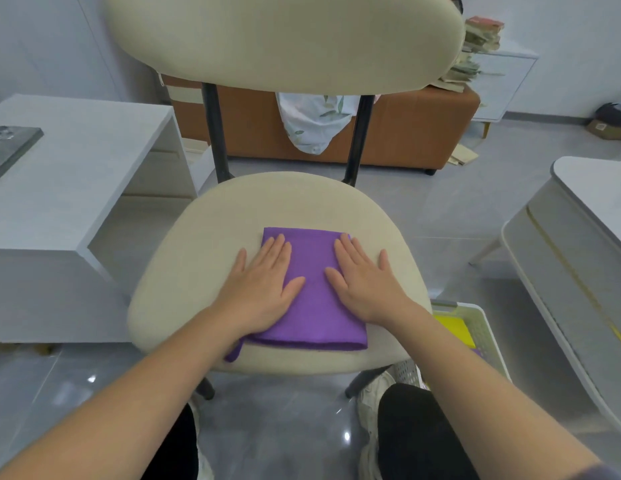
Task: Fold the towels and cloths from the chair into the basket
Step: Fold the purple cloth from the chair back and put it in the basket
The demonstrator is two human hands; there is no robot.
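Both hands, left hand (265, 277) and right hand (362, 278), press flat on folded purple cloth (314, 306), gripping nothing; lift carelessly and its loose corner unfolds before white perforated plastic basket (484, 327).

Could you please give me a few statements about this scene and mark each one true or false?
1. The left hand and the right hand both rest flat on the purple cloth. True.
2. A yellow cloth lies in the basket. True.
3. The purple cloth is in the basket. False: it lies folded on the chair seat.
4. The phone is in the left hand. False: it lies on the white desk.
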